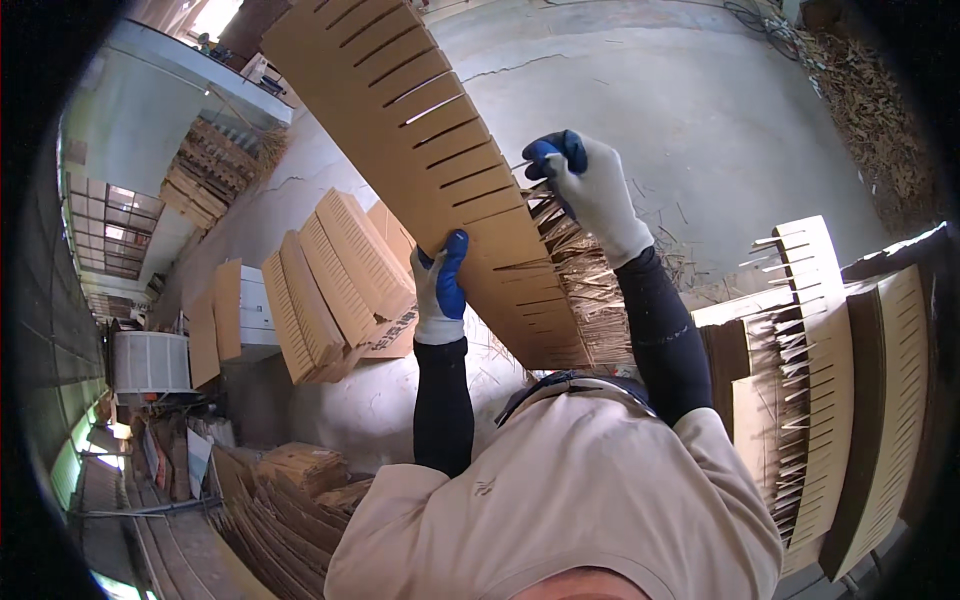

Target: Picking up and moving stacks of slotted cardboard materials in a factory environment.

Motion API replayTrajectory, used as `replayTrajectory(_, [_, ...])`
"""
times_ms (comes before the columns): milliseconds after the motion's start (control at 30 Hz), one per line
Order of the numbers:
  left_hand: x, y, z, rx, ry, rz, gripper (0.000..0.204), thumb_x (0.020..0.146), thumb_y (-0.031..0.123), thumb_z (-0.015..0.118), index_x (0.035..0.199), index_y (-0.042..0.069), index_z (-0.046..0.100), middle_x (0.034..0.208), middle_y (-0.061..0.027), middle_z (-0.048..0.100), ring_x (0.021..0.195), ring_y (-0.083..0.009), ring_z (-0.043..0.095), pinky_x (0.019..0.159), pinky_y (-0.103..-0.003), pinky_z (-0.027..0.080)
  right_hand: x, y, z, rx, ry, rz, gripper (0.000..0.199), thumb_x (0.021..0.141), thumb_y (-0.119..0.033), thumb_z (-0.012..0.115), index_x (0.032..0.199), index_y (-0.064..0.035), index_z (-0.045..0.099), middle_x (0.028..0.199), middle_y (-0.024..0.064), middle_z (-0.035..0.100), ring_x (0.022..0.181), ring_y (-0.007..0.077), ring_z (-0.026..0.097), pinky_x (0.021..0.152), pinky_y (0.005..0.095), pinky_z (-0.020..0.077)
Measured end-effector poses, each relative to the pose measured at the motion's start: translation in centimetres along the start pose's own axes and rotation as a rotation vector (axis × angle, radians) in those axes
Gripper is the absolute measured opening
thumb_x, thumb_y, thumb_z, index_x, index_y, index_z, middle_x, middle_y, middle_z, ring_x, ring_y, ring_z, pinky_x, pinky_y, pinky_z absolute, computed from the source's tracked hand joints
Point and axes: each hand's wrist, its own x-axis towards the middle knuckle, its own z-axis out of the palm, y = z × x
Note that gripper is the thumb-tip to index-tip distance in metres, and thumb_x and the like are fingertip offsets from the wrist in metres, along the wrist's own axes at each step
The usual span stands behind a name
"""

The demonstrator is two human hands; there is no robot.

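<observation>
A long slotted cardboard sheet [410, 160] slants across the middle, its far end at the top. A row of narrow cuts runs along its right edge. My left hand [440, 285], in a white glove with blue coating, grips its left edge with the thumb lying on the face. Just off the right edge is my right hand [590, 195], gloved the same way, with fingers curled closed. Whether they hold a scrap is hidden. Below that hand, thin cardboard strips [590, 280] lie heaped beside the sheet.
Slotted cardboard sheets [825, 380] stand stacked at the right, some with strips hanging from their edges. Bundled cardboard [335, 275] sits on the floor at the left. Pallets [210, 165] are farther back. A scrap heap [880, 120] fills the far right.
</observation>
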Motion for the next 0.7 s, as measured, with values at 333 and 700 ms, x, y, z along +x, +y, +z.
replayTrajectory(333, [0.4,-1.9,-1.6,-0.159,-0.031,-0.065,0.044,0.090,0.025,0.070,0.126,0.002,0.057,0.119,-0.0090,0.063,0.107,-0.0202,0.061,0.094,-0.034,0.049,0.0,2.0,-1.5,0.211,0.004,0.035,0.022,0.096,-0.011,0.056,0.101,0.0063,0.068,0.085,0.0087,0.072,0.077,0.0117,0.068,0.069,0.0250,0.0528])
replayTrajectory(700, [0.5,-2.1,-2.1,-0.257,-0.061,-0.091,0.052,0.090,0.028,0.071,0.132,0.004,0.052,0.124,-0.0097,0.060,0.112,-0.0238,0.060,0.098,-0.037,0.048,1.1,0.5,-2.1,0.557,-0.250,0.110,0.058,0.105,-0.044,0.040,0.127,0.0079,0.056,0.119,0.0180,0.065,0.104,0.0239,0.066,0.090,0.0354,0.0524])
